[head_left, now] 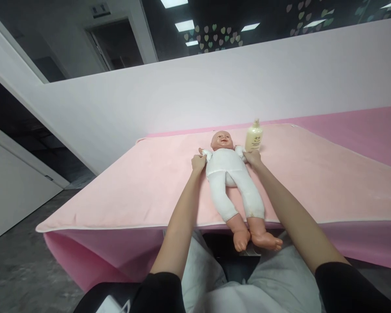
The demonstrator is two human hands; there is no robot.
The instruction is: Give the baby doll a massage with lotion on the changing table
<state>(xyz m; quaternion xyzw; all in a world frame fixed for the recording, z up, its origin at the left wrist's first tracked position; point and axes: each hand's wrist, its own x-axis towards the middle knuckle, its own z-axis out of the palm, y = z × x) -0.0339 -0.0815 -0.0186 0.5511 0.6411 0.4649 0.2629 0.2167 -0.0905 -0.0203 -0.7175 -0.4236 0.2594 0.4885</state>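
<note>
A baby doll (226,163) with a white cloth body lies face up on the pink blanket (156,182), its head toward the wall and its feet hanging past the table's front edge. My left hand (198,162) is closed at the doll's arm on the left side of the picture. At the doll's other arm, my right hand (253,157) is closed too, with fingers pinched on the white sleeve. A pale yellow pump bottle (254,136) stands upright just behind my right hand, close to the doll's head.
A white wall (189,98) with dark glass above borders the table's far side. Pink cloth (94,256) hangs over the front edge. My legs are under the table edge, and a white object (109,305) lies at the lower left.
</note>
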